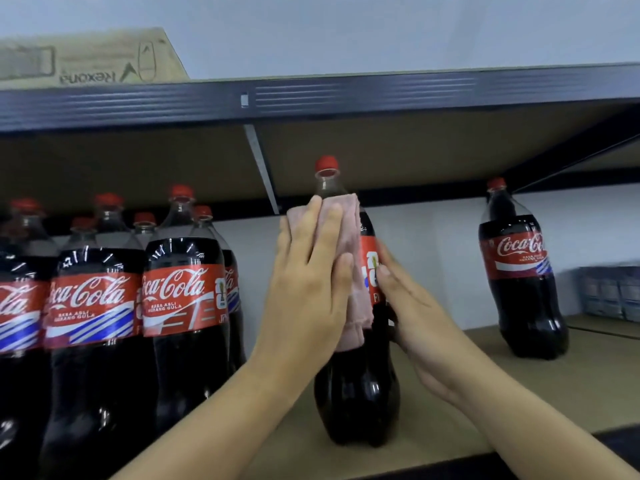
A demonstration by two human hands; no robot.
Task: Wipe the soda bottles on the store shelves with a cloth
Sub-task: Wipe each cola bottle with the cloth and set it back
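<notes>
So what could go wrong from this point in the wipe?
1. The left hand presses the pink cloth against the upper part of the middle bottle, so the tall bottle might tip despite the right hand steadying its label side.
2. This bottle stands near the shelf's front edge and may slide off.

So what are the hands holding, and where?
The left hand presses a pink cloth on the bottle's upper side; the right hand grips its labelled middle.
</notes>
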